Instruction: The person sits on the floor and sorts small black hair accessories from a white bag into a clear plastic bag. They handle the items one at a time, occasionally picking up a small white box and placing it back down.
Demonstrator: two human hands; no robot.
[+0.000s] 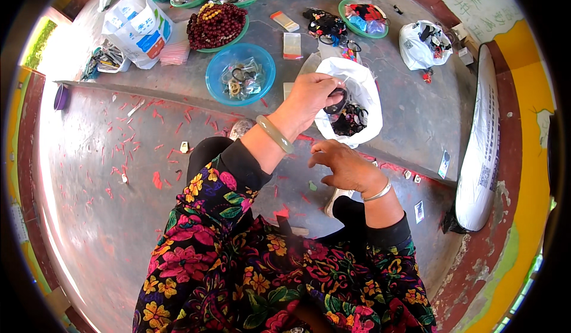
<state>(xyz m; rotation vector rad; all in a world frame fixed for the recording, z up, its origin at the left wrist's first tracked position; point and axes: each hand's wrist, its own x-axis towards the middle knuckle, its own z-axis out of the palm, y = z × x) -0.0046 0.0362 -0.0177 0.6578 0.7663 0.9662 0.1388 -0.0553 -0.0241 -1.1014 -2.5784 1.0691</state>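
Note:
My left hand (pixel 310 101), with a pale green bangle at the wrist, is closed in a pinch over the mouth of a white bag (pixel 370 86). Between its fingertips hangs a dark looped bundle that looks like black hair ties (pixel 338 102). More dark hair ties with small colored bits (pixel 351 120) lie inside the bag. My right hand (pixel 346 166), a silver bangle on its wrist, hovers below the bag's near rim. Its fingers are bent and apart, with nothing in them.
A blue basin (pixel 213 78) of small clear packets stands left of the bag. Behind it are dark red beads (pixel 215 30) in a green basin and a white shopping bag (pixel 138 29). A white sack (pixel 479 148) lies at right. Red scraps litter the lower floor before a raised step.

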